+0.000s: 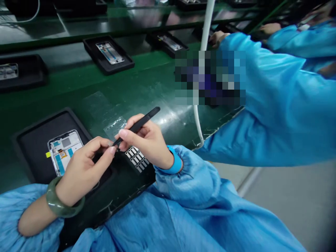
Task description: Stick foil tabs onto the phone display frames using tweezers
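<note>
My right hand [147,143] is closed round a pair of black tweezers [145,118], whose tips point down and left. Those tips meet the thumb and fingertips of my left hand [85,162], pinched on something too small to make out. Below my left hand, a phone frame [59,154] with blue strips and a yellow tab lies in a black tray [33,159], partly hidden by that hand. A sheet of small white-and-black pieces [136,160] lies on the bench under my right hand. Behind it is a clear plastic sheet [115,126].
More black trays with phone frames stand along the green bench [154,84], one tray [105,66] behind my hands. A white cable [196,122] hangs at the right. Beside it reaches a co-worker's blue sleeve [262,84]. A blurred patch covers part of the bench there.
</note>
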Tool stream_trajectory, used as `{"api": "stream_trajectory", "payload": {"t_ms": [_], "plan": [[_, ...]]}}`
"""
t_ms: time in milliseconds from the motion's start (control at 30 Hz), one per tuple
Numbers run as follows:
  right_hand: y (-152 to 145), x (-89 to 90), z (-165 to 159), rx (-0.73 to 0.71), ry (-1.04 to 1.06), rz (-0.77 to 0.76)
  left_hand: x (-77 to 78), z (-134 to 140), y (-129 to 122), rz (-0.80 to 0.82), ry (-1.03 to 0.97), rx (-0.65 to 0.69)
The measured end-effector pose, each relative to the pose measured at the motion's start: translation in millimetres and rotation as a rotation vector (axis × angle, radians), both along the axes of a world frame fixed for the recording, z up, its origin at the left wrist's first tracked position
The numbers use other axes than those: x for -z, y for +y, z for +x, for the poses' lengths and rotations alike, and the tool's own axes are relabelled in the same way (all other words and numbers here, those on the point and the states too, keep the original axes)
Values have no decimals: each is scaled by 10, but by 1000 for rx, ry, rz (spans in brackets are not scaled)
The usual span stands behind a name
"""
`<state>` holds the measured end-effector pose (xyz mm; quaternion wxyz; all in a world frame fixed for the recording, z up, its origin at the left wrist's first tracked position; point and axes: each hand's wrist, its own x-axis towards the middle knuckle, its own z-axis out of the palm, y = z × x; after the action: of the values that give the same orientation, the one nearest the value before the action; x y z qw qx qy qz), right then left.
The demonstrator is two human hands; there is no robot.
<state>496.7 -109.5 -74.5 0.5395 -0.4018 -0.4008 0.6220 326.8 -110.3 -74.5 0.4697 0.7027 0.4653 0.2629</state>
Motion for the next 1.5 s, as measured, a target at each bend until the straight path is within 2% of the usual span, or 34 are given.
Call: {"api": "stream_trajectory", "payload": {"t_ms": [333, 433, 500, 567, 667, 700, 800, 867, 1100, 1300, 1500], "plan": [[17, -102, -297, -258, -417, 211, -22, -432, -114, -9, 124, 74], [23, -109, -373, -342, -372, 187, -47, -618, -153, -112, 196, 150], [46, -104, -436, -318, -276, 105, -27, -793, -172, -138, 272, 202], [94, -76, -514, -241, -201, 20, 54, -970, -166, 4, 391, 162], [203, 15, -646, -160, -150, -40, 282, -1159, -93, 403, 570, -10], [242, 53, -688, -152, -145, -49, 366, -1193, -59, 492, 607, -34], [344, 153, -790, -153, -143, -69, 542, -1213, 3, 561, 666, -3], [392, 197, -831, -157, -145, -75, 569, -1176, -33, 555, 685, 21], [494, 340, -870, -248, -203, -118, 501, -977, -332, 561, 677, 9], [509, 410, -875, -274, -252, -126, 500, -951, -237, 502, 591, -92], [490, 419, -847, -313, -352, -93, 464, -947, -216, 500, 588, -99]]}}
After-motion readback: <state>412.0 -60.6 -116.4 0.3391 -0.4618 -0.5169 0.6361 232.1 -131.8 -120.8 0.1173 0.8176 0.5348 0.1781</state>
